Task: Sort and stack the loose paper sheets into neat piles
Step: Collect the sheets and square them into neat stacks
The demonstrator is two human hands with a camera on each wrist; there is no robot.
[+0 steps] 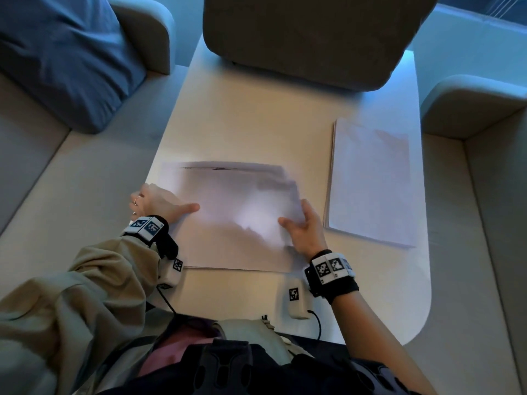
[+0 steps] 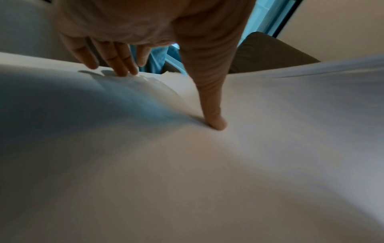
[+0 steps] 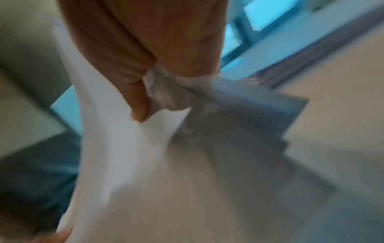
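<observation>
A loose, uneven stack of white sheets (image 1: 233, 212) lies on the pale table (image 1: 256, 115) in front of me. My left hand (image 1: 165, 202) rests at the stack's left edge. In the left wrist view the left hand (image 2: 193, 69) presses its straight thumb (image 2: 216, 123) onto the top sheet (image 2: 207, 172), and its straight fingers (image 2: 122, 65) touch the far edge. My right hand (image 1: 299, 223) pinches the right edge, thumb on top. In the blurred right wrist view the right hand (image 3: 145, 65) holds bent, lifted sheets (image 3: 116, 131). A squared pile (image 1: 370, 181) lies to the right.
A grey seat back (image 1: 308, 38) overhangs the table's far end. A blue cushion (image 1: 62, 58) lies on the sofa at the left, and an armrest (image 1: 470, 104) stands at the right. A small white marked device (image 1: 298, 303) hangs by my right wrist over the near edge.
</observation>
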